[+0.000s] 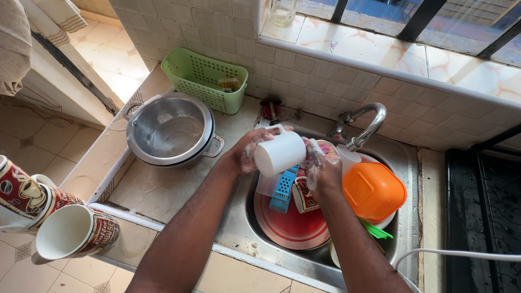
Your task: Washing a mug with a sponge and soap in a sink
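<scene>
Here, white mug (280,153) in soapy left hand (247,153)

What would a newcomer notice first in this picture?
First, the two soapy hands over the sink: the left hand holds a white mug and the right hand rubs its rim. Next, the orange bowl, upside down in the sink, and the steel pot on the counter to the left.

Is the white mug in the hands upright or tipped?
Tipped: the white mug lies sideways over the sink, between the soapy left hand and right hand.
</scene>
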